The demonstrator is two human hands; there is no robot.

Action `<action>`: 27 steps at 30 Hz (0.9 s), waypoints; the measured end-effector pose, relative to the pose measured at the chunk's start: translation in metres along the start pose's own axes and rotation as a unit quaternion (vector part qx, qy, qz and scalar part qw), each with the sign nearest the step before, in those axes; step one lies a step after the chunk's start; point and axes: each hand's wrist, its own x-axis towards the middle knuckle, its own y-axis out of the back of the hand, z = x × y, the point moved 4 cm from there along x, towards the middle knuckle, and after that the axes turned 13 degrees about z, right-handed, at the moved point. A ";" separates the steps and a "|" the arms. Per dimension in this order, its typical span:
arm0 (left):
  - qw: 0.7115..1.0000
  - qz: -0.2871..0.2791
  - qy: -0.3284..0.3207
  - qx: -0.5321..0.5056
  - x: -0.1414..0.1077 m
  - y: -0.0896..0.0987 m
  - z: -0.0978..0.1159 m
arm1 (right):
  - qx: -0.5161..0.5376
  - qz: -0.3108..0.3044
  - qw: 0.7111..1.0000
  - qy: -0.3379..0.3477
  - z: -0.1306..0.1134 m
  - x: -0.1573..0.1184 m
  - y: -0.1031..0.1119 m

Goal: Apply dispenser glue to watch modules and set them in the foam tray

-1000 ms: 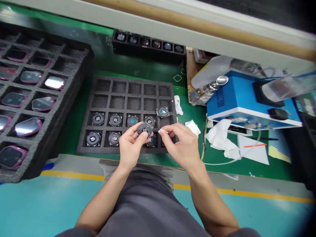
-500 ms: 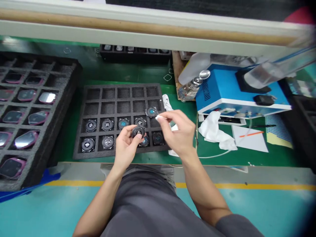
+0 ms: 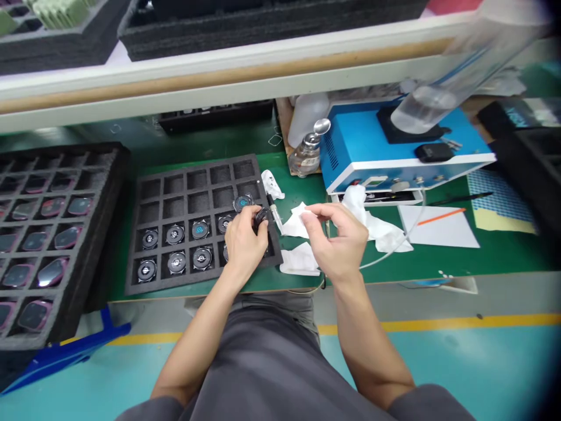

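My left hand (image 3: 246,240) grips a dark round watch piece (image 3: 260,217) between thumb and fingers, tilted on edge above the right side of a black foam tray (image 3: 204,175). Several round dark watch pieces, such as one (image 3: 200,229) with a blue mark, sit in the tray's two nearer rows, and another (image 3: 242,203) lies farther back near my left fingers. To the right of the tray, my right hand (image 3: 339,242) pinches a small piece of white cloth. White cloths (image 3: 300,259) lie on the green table beside and below it.
At the left stands a deep foam tray (image 3: 94,228) of pink-rimmed watch pieces. A glass pump bottle (image 3: 305,155), a white bottle (image 3: 308,117) and a blue machine (image 3: 363,146) are at the back right. A shelf edge (image 3: 228,73) crosses above; a pen (image 3: 275,215) lies by the tray.
The view has shifted. My left hand has turned and moved to the tray's right side with the watch piece tilted up. My right hand has moved right, away from the tray, over the cloths.
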 end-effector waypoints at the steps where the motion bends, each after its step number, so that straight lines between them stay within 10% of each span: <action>1: 0.999 0.006 -0.015 0.033 0.000 0.002 0.001 | 0.003 0.000 1.000 -0.001 0.001 0.001 0.001; 9: 0.972 -0.007 -0.097 0.212 -0.002 0.010 0.002 | 0.034 -0.008 0.999 -0.006 0.007 0.004 -0.003; 27: 0.985 -0.075 -0.068 0.143 0.052 0.017 -0.032 | 0.032 -0.026 0.999 -0.008 0.005 -0.002 -0.004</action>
